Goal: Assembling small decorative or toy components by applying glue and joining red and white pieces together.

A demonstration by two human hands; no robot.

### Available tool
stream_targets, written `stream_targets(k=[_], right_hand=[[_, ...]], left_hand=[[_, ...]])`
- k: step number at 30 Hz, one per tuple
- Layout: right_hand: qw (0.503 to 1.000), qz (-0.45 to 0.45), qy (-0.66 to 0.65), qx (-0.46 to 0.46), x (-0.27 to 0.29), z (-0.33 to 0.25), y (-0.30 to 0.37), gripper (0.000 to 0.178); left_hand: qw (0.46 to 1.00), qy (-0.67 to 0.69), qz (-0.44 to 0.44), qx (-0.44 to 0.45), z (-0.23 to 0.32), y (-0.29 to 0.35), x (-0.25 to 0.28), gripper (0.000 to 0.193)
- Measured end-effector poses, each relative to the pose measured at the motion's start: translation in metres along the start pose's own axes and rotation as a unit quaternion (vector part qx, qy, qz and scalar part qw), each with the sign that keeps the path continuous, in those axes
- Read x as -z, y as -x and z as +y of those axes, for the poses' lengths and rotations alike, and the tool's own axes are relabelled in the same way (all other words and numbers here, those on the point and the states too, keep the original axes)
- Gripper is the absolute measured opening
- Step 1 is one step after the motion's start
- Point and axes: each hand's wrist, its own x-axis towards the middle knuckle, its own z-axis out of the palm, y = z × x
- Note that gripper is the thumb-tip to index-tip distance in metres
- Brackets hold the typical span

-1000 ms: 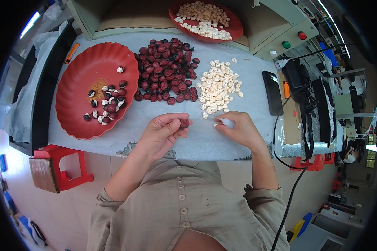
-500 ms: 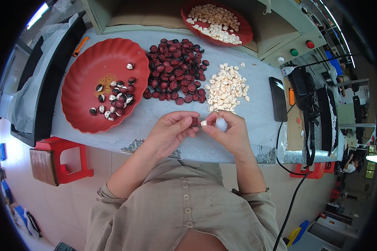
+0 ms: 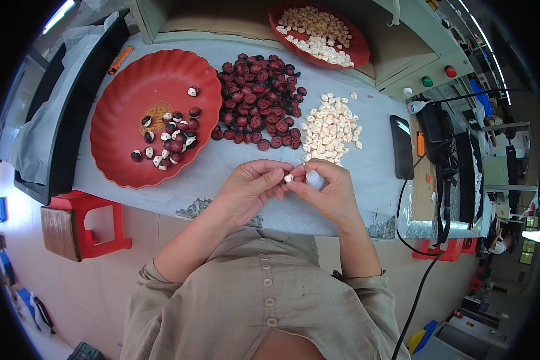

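Observation:
My left hand (image 3: 246, 191) pinches a small dark red piece, mostly hidden by its fingers. A small white piece (image 3: 288, 178) sits against it at the fingertips, with the fingers of my right hand (image 3: 333, 193) touching it. Tucked in my right hand is a small translucent squeeze bottle (image 3: 314, 179). Beyond my hands lies a heap of dark red and black cupped pieces (image 3: 261, 99). Right of that heap is a pile of cream-white pieces (image 3: 330, 127). On the left, a scalloped red plate (image 3: 117, 105) holds several red-and-white joined pieces (image 3: 175, 143).
A second red plate (image 3: 362, 51) with tan and white pieces stands in the open cabinet (image 3: 222, 17) at the back. A black phone (image 3: 401, 147) and cables lie to the right. A black tray (image 3: 81, 108) and orange cutter (image 3: 120, 60) are at left; a red stool (image 3: 93, 222) stands below.
My fingertips have come together, bringing the white piece from my right fingers against the dark red piece in my left. The view has shifted slightly.

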Motion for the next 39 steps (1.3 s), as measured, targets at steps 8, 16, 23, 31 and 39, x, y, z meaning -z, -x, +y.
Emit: stream_targets(k=[8, 16, 23, 31, 39], right_hand=[[0.998, 0.013, 0.066, 0.005, -0.002, -0.005, -0.001, 0.016], [0.998, 0.042, 0.05, 0.005, -0.011, -0.013, 0.002, 0.013], [0.945, 0.164, -0.268, -0.093, 0.015, 0.011, 0.021, 0.024], [0.942, 0.197, -0.263, -0.074, 0.013, 0.032, 0.04, 0.024], [0.945, 0.169, -0.273, -0.062, 0.014, 0.031, 0.04, 0.026]], left_hand=[[1.0, -0.005, 0.011, -0.006, -0.003, -0.001, 0.002, 0.019], [0.998, -0.04, 0.031, -0.023, -0.002, 0.003, -0.002, 0.021], [0.999, -0.008, 0.035, -0.026, -0.003, 0.003, -0.003, 0.023], [0.985, -0.154, 0.046, -0.062, -0.011, 0.005, -0.007, 0.019], [0.981, -0.183, 0.045, -0.048, -0.007, 0.008, -0.008, 0.022]])
